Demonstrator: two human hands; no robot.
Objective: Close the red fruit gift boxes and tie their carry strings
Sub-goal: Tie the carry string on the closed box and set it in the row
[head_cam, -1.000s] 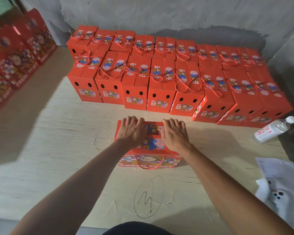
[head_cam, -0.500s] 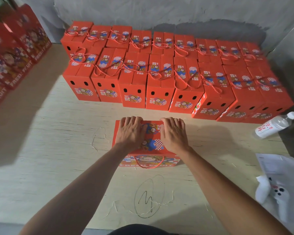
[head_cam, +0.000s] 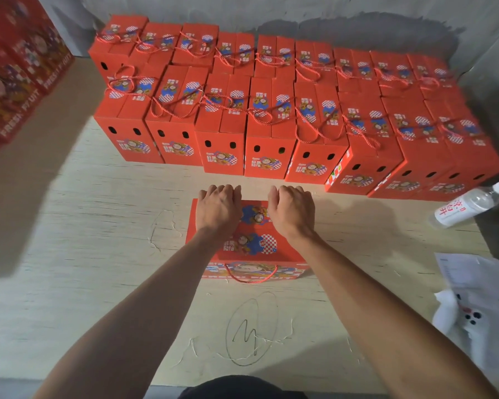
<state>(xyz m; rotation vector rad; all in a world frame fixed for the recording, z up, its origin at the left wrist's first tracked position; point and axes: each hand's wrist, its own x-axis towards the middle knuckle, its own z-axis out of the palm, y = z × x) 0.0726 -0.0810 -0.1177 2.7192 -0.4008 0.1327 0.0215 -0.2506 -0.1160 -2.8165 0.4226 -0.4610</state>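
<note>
The person leans over a pale wooden board that lies as the work surface, and one red gift box stands on it alone, near the middle. Both hands lie on its closed top: the left hand and the right hand are side by side, palms down, with the fingers bent over the far edge of the box. They grip this edge — nothing else is held. A red carry string hangs as a loop on the near face of the box, not tied.

Around this box the board is bare on the left, on the near side and on the right, and a strip of free board separates it from the finished boxes behind. These stand in two rows against the grey wall, close together, strings across their tops. In the front row I count nine; the back row seems also nine, but its right end is blurred.

At the left edge more red boxes are stacked — their number I cannot tell. At the right lie one plastic water bottle on its side, a paper sheet and something white beside it. A pen scribble inside an oval is drawn on the board.
</note>
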